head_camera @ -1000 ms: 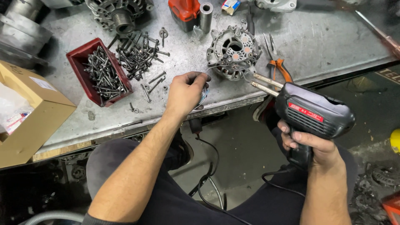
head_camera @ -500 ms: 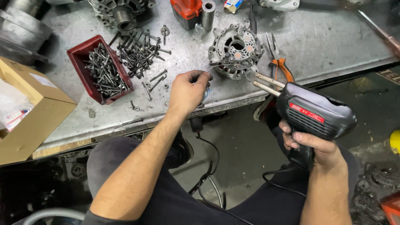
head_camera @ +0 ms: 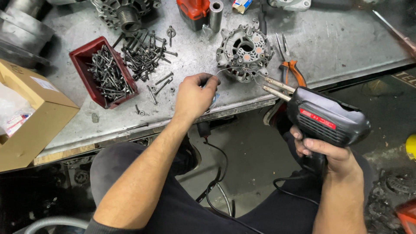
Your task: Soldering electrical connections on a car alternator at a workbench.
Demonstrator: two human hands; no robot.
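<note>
Head view, looking down past both forearms. Grey metal bench [head_camera: 338,47] fills the upper frame, its front edge running across the middle.

Cardboard box [head_camera: 30,125] sits at the bench's left end, open at the top. Right of it, a red tray [head_camera: 80,58] holds long dark bolts; more loose bolts [head_camera: 145,54] lie in a heap just beside the tray, with a few washers nearby.

Soldering gun [head_camera: 327,117], black with a red label, is off the bench's front edge at the right. Right hand [head_camera: 329,154] has its fingers wrapped tight round the pistol grip. The gun's two metal prongs point up-left toward the alternator housing [head_camera: 245,52], a round grey casting that lies flat on the bench. The tip appears to reach the housing's lower right edge; contact cannot be confirmed.

Left hand [head_camera: 195,95] rests on the bench near its front edge, just left of and below the housing. Its fingers are pinched on a thin wire [head_camera: 225,70], which arcs from the fingertips to the housing.

Orange-handled pliers [head_camera: 292,69] lie just right of the housing.
</note>
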